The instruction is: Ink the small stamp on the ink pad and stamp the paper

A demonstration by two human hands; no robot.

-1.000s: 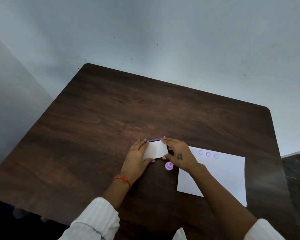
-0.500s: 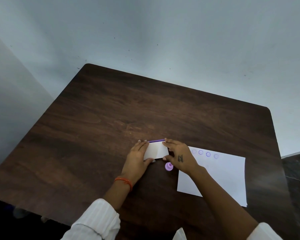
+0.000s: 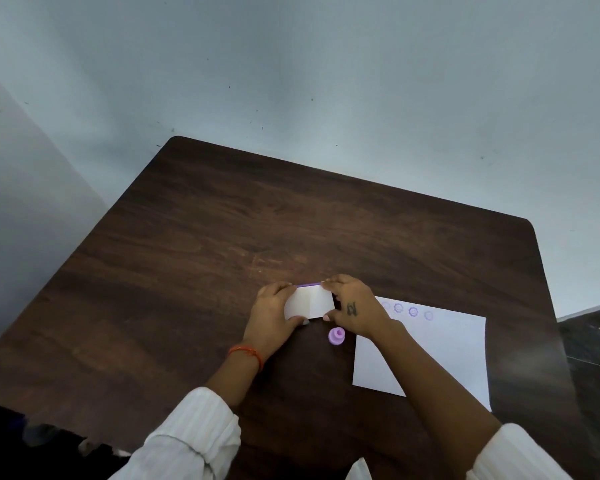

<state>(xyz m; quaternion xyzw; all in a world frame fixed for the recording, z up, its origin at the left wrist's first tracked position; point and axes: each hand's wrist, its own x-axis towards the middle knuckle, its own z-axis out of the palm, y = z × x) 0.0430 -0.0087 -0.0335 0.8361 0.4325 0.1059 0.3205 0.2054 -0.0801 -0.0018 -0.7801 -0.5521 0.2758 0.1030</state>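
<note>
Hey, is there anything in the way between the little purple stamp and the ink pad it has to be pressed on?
Yes. The ink pad looks closed: its white lid covers the top, and only a purple edge shows at the far side. The left hand and right hand grip its two ends. The small stamp stands free on the table just in front, unheld.

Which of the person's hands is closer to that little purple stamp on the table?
The right. The right hand sits just above and beside the stamp, almost touching it. The left hand is further off, on the far side of the white ink pad that both hands hold.
</note>
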